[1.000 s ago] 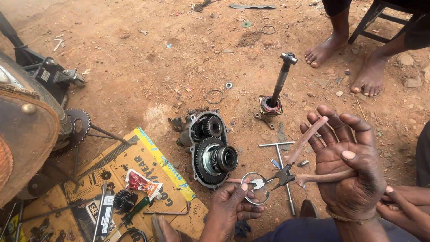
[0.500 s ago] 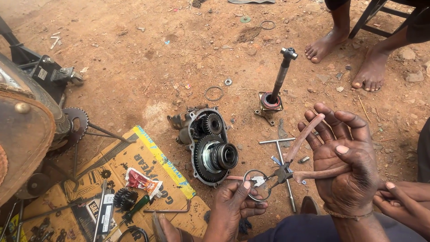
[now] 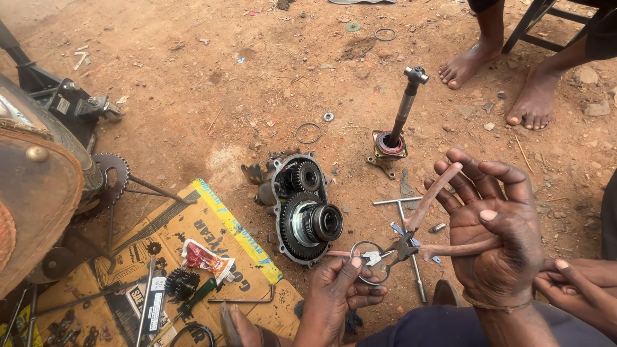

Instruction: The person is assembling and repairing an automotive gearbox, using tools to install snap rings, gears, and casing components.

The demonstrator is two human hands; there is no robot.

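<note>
The right hand [image 3: 498, 234] is wrapped around the pink-sleeved handles of a pair of circlip pliers [image 3: 418, 238], fingers spread and partly open, one handle lying across the palm and the other rising between the fingers. The pliers' nose points left, its tips set into a metal snap ring [image 3: 367, 262]. The left hand [image 3: 337, 295] steadies that ring from below — thumb on top, fingers curled beneath it — so the ring hangs just above the dirt ground [image 3: 212, 83], between the two hands.

Just left of the ring lies an open gearbox casing [image 3: 299, 205] on the ground, a large gear and a dark hub showing on its near end, a smaller gear further up. Beyond it stands a dark shaft [image 3: 402, 115], upright and leaning slightly, on a square flange. A thin loose ring [image 3: 308, 133] and a small washer [image 3: 328, 116] lie on the dirt near the casing. A cross-shaped wheel spanner [image 3: 402, 212] lies under the pliers.

On the left, a flattened yellow cardboard box [image 3: 218, 238] carries a red sachet [image 3: 204, 257], a small black gear [image 3: 181, 283] and a green-handled screwdriver [image 3: 196, 297]. A motorcycle sprocket [image 3: 112, 173] shows at the left edge. Another person's bare feet [image 3: 495, 71] rest at the top right — well apart from the work — and a second person's fingers [image 3: 578, 286] show at the right edge
</note>
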